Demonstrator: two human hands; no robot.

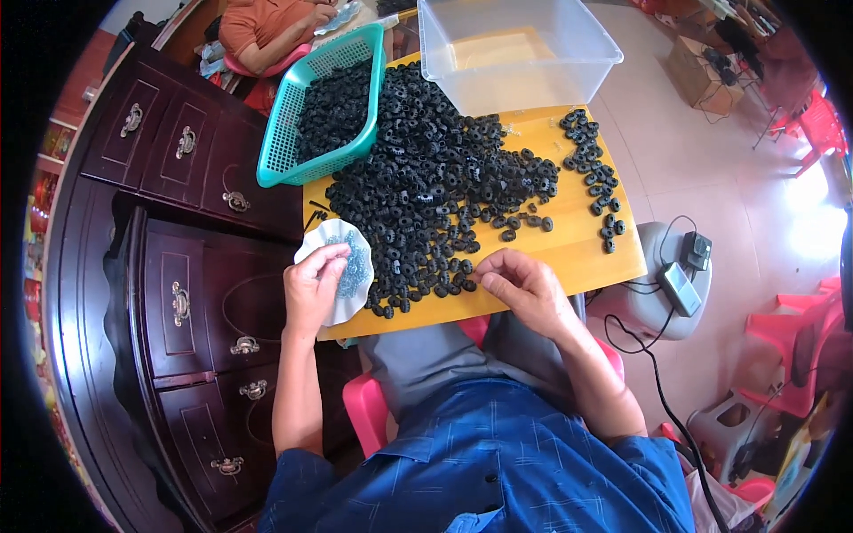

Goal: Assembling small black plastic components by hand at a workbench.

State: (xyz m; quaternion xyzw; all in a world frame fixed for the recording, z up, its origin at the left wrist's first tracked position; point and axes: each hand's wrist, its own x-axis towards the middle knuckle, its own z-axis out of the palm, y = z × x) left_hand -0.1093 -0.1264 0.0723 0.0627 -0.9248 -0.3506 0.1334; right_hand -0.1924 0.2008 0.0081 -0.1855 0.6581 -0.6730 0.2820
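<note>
My left hand [313,289] is over a white fluted dish [342,308] at the table's near left corner, thumb and fingertips pinched together. Tiny shiny bluish-clear pieces [354,266] lie in the dish, too small to name. Whatever the pinch holds is hidden. At the near edge of the heap, my right hand [530,289] has its thumb and index finger closed beside some small black oval plastic pieces [442,278] with holes. Whether one is between its fingertips cannot be made out. The large heap of black pieces [418,169] spreads across the yellow table [569,258].
A green basket [378,98] of black pieces stands at the far left, a clear plastic bin [524,89] at the back. More black pieces [591,164] line the right side. Dark wooden drawers [178,302] border the left. A cabled device [681,289] rests on a grey stool [653,311]. Another person [258,35] sits beyond.
</note>
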